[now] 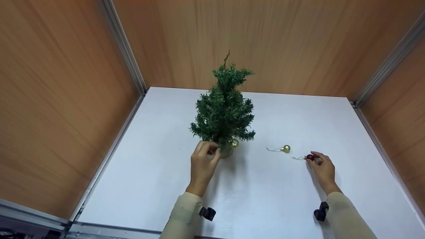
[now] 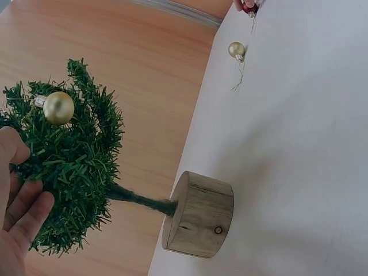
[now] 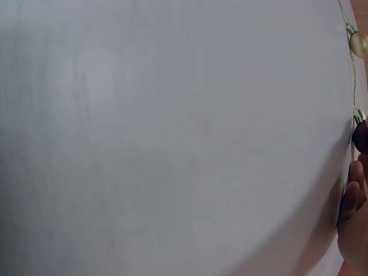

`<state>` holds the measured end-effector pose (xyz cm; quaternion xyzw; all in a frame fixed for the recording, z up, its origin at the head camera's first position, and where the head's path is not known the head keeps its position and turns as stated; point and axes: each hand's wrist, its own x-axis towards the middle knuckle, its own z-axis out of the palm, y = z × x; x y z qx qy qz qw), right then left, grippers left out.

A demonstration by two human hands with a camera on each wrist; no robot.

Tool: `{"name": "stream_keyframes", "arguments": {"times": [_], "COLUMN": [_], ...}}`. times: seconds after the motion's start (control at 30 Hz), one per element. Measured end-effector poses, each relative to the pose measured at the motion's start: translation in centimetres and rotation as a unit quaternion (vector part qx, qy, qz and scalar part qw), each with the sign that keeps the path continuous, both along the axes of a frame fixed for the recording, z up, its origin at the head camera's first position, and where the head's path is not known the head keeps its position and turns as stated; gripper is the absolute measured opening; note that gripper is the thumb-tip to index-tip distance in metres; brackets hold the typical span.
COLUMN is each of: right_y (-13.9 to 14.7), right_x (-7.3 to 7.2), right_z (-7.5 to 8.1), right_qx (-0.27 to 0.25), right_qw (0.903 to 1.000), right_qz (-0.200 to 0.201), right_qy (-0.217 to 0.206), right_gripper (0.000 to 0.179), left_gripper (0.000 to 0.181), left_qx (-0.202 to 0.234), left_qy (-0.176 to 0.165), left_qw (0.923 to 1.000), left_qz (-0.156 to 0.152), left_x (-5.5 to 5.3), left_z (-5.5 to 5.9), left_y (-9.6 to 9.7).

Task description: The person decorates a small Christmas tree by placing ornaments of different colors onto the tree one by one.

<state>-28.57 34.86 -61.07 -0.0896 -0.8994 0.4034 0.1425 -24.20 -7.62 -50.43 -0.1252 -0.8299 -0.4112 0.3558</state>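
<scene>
A small artificial Christmas tree (image 1: 224, 106) stands upright on a round wooden base (image 2: 204, 215). My left hand (image 1: 204, 163) is at its lower front branches, thumb and fingers curled about the green tips. Beside that hand a gold bauble (image 2: 58, 108) hangs on the tree. To the right, my right hand (image 1: 322, 170) pinches a dark red bauble (image 1: 310, 157) at the tabletop, its string loop trailing left. Another gold bauble (image 1: 286, 148) lies on the table between the tree and the right hand. In the right wrist view the fingers show only at the edge.
The white table (image 1: 159, 172) is bounded by wood-grain panels (image 1: 282, 46) at the back and both sides. Metal rails (image 1: 126, 49) run along the corners. Each sleeve carries a small black device (image 1: 208, 213) at the wrist.
</scene>
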Motion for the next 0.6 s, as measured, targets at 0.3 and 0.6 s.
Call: {"name": "stream_keyframes", "arguments": {"times": [0.3,0.6], "right_y": [0.06,-0.03], "right_x": [0.17,0.44], "right_z": [-0.18,-0.10], "right_qx": [0.002,-0.010], "right_qw": [0.9999,0.9994], "right_qz": [0.003,-0.005], "right_qy": [-0.012,-0.033], "right_gripper": [0.037,0.038], "left_gripper": [0.005,0.005], "left_qx": [0.005,0.003], "left_qy": [0.006,0.011], "left_qw": [1.0000,0.9999], "left_qz": [-0.006,-0.005], "left_x": [-0.05,-0.21], "left_z": [0.06,0.13], "left_y": [-0.10,-0.39]}}
